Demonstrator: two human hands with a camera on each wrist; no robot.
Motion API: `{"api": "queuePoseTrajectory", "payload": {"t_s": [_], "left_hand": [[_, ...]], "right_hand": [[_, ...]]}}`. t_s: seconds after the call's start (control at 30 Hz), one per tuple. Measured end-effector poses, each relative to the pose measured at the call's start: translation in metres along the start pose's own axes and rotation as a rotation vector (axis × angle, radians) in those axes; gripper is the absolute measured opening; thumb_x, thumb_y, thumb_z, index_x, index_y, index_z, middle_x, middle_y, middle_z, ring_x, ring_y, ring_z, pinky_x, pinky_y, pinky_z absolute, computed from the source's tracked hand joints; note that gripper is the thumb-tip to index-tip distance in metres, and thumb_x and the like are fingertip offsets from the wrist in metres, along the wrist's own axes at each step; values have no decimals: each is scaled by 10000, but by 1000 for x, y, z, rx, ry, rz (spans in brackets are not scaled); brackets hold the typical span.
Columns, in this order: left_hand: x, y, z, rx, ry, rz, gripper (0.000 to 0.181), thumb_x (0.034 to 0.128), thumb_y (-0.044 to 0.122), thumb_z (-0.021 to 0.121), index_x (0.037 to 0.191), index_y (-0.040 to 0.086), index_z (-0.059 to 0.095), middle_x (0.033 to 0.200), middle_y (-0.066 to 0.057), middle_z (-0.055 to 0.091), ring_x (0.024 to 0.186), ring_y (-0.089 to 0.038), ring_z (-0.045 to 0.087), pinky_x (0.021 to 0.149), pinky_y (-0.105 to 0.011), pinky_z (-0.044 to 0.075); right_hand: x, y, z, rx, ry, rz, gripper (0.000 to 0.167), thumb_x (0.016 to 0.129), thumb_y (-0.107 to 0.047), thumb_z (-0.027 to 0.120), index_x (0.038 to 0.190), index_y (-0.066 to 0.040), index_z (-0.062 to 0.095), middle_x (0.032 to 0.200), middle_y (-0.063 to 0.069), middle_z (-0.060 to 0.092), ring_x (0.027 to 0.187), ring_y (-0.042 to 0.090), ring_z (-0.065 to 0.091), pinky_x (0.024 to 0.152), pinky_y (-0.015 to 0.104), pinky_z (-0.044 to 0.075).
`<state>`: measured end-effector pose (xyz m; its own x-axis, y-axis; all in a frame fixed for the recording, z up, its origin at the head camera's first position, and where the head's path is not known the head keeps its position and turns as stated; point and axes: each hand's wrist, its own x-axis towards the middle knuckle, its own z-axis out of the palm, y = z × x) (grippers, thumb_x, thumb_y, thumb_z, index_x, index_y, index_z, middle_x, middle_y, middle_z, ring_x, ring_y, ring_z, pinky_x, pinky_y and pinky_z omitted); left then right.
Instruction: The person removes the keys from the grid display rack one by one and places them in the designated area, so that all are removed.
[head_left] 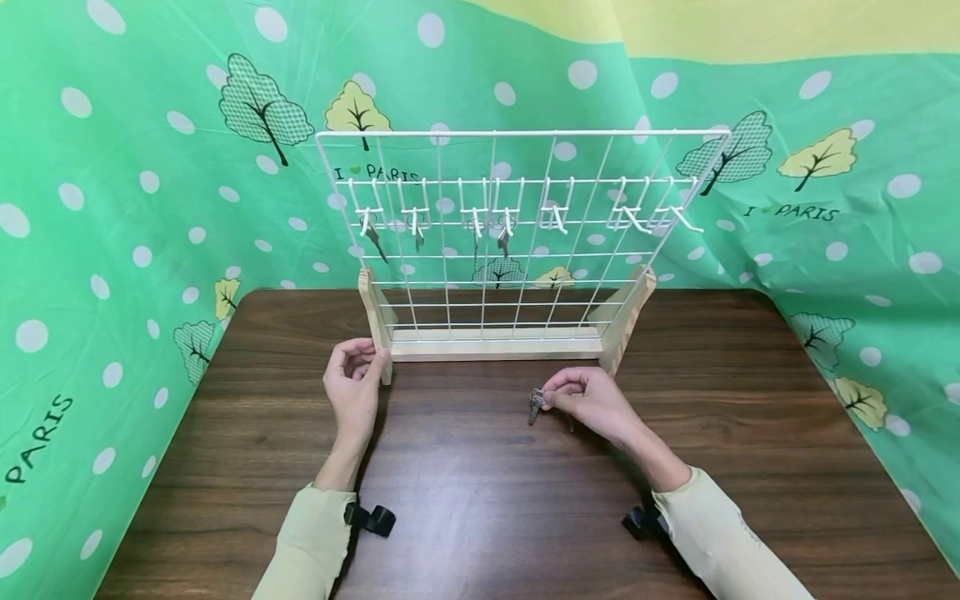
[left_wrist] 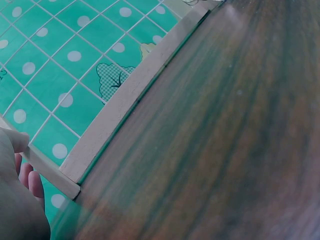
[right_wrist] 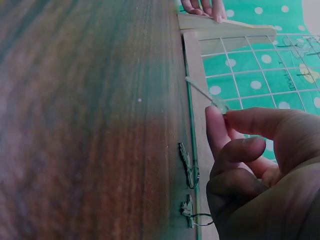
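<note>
My left hand [head_left: 356, 392] grips the front end of the stand's left wooden side [head_left: 377, 321] between thumb and fingers; the left wrist view shows the hand [left_wrist: 17, 185] at its edge. At the right, my right hand [head_left: 592, 402] pinches a small metal key [head_left: 536, 405] in front of the stand's base bar [head_left: 495, 348]. In the right wrist view the key [right_wrist: 200, 91] sticks out from the fingertips of that hand [right_wrist: 265, 160]. Two more keys with rings, an upper one [right_wrist: 186, 162] and a lower one [right_wrist: 188, 212], show beside it; whether they hang or lie is unclear.
A white wire grid [head_left: 517, 133] leans in the stand, with several white hooks in a row. Keys hang on the left hooks, one of them dark [head_left: 377, 243]; the right hooks [head_left: 633, 218] bear none. Behind the wooden table [head_left: 465, 467] hangs a green patterned cloth [head_left: 150, 250].
</note>
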<state>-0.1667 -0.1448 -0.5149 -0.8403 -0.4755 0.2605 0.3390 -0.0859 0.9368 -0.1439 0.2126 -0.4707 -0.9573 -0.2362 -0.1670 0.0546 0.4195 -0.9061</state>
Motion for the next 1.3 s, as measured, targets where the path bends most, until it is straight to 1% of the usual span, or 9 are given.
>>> {"api": "queuePoseTrajectory", "payload": {"t_s": [0.07,0.23,0.37,0.47,0.67,1.03,1.3], "left_hand": [[0,1,0,1,1,0,306,923,-97,831,1150,-182,645,989,29,718,890,-96,667,761,-173,548],[-1,2,0,-3,-4,0,312,925,-93,827,1157,-188,640,993,28,714,894,-95,668,763,-173,551],[-1,2,0,-6,-4,-3,312,926,-96,825,1159,-189,639,992,26,710,897,-96,668,765,-174,551],[-1,2,0,-5,-3,-3,307,926,-101,822,1158,-187,640,992,26,709,896,-95,667,765,-173,550],[-1,2,0,-3,0,-4,303,927,-100,820,1156,-185,640,995,25,713,893,-96,667,762,-173,551],[0,1,0,-2,-1,4,303,926,-99,819,1150,-193,637,990,29,716,885,-93,664,748,-165,550],[0,1,0,-5,-3,4,303,929,-94,817,1151,-193,636,991,26,713,885,-92,664,750,-166,547]], "right_hand": [[0,1,0,-31,3,-12,68,997,-12,761,1028,40,792,866,91,809,728,93,661,622,198,444],[0,1,-1,-107,23,-35,44,991,-16,775,979,16,803,831,86,792,649,59,595,575,199,424],[0,1,0,-157,49,-31,49,983,-37,787,947,-8,806,798,61,774,605,40,554,553,203,400],[-1,1,1,-167,62,-17,54,976,-45,789,945,-4,804,784,50,761,596,43,552,545,205,403],[0,2,2,-171,64,1,46,961,-12,785,1000,-9,811,804,50,771,611,64,586,548,208,436],[1,5,3,-218,70,-18,65,924,-1,786,976,-37,795,768,-4,748,640,77,593,578,211,426],[-1,5,6,-338,129,-69,97,902,-14,763,927,-83,826,748,-69,670,640,54,552,620,205,448]]}}
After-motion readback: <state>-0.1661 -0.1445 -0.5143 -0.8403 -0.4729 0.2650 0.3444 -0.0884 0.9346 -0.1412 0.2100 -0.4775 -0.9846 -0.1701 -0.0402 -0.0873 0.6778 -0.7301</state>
